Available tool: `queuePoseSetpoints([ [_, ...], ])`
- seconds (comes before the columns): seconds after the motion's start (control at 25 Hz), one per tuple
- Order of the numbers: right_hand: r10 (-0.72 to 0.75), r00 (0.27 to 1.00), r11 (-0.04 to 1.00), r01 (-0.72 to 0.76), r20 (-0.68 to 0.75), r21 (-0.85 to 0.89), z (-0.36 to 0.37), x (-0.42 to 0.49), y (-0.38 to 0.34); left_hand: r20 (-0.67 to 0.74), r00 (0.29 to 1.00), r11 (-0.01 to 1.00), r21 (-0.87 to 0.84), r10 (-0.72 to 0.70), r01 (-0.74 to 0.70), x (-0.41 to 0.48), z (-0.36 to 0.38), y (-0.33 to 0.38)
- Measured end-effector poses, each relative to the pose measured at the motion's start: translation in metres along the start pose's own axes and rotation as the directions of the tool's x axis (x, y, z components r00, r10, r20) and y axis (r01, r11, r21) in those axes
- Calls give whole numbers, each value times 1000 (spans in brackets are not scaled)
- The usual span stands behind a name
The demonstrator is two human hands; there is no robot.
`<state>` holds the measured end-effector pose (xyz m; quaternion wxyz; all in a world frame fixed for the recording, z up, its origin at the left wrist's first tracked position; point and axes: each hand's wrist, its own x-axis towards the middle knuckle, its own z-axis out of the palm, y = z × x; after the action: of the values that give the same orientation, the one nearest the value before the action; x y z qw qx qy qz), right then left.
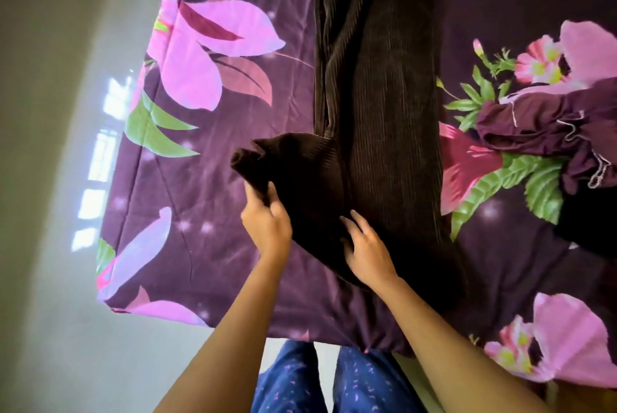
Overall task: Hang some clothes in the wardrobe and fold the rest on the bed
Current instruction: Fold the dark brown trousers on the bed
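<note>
Corduroy trousers lie under right hand; left hand seemingly pinches them.

The brown corduroy trousers run off the far edge. At the right, a maroon garment and a black cloth are cut by the frame. The fingertips of the left hand are hidden behind the trousers' fold.

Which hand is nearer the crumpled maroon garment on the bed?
Right. The right hand rests on the brown trousers, left of the maroon garment; the left hand grips the trousers' flap farther left.
</note>
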<state>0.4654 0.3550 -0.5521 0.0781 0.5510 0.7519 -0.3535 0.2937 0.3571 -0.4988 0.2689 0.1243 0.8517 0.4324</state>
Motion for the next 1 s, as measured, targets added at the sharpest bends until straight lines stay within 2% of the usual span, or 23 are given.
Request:
queuePoseSetpoints([
  [0.04,14,1000,999,-14,4,31,-1,4,3,10,978,973,102,206,-206,-8,4,5],
  [0.08,47,999,992,-44,-24,117,-4,6,3,70,911,899,144,407,-413,-17,12,7],
  [0.12,117,991,959,-94,-72,266,-8,9,4,180,804,792,147,567,-592,-26,26,9],
  [0.16,222,968,858,-136,-120,495,-14,11,6,319,674,676,123,666,-727,-35,43,10],
  [0.2,383,916,640,-173,-116,749,-26,11,7,485,543,582,83,685,-809,-44,58,12],
  [0.24,544,839,329,-180,-30,927,-40,11,11,653,433,527,60,622,-848,-53,71,16],
  [0.28,648,753,2,-151,114,988,-50,11,22,795,344,498,61,500,-865,-60,83,13],
  [0.32,676,703,-176,-138,222,975,-55,11,40,907,268,458,97,325,-884,-64,91,6],
  [0.36,666,687,-250,-162,291,955,-59,10,56,958,216,382,132,186,-915,-66,97,-3],
  [0.4,647,687,-239,-230,331,943,-62,7,69,976,197,288,162,97,-944,-67,99,-14],
  [0.44,635,694,-198,-279,339,940,-64,6,77,976,202,229,179,84,-957,-65,98,-24],
  [0.56,629,739,-47,-273,241,961,-64,4,75,912,273,221,212,304,-952,-62,83,-52],
  [0.6,624,755,-10,-248,199,969,-64,5,71,874,334,225,268,351,-937,-64,78,-59],
  [0.68,616,779,48,-187,118,981,-60,11,68,792,484,340,369,373,-865,-66,71,-70],
  [0.72,631,773,84,-148,63,985,-59,15,68,758,525,420,362,387,-832,-67,69,-73],
  [0.76,658,753,134,-108,-7,985,-61,19,68,749,531,485,321,396,-813,-66,69,-69],
  [0.8,689,719,182,-53,-89,982,-64,20,69,753,501,517,251,427,-819,-67,70,-68],
  [0.84,721,672,216,15,-169,976,-68,20,70,768,436,499,177,470,-848,-67,69,-67],
  [0.92,792,541,257,124,-283,958,-71,8,77,809,276,401,55,519,-914,-64,65,-75],
  [0.96,818,491,270,132,-300,954,-67,-1,82,828,247,383,43,503,-923,-62,63,-79],
  [1.0,836,464,287,85,-293,954,-62,-11,86,848,249,374,65,468,-925,-61,62,-83],
])
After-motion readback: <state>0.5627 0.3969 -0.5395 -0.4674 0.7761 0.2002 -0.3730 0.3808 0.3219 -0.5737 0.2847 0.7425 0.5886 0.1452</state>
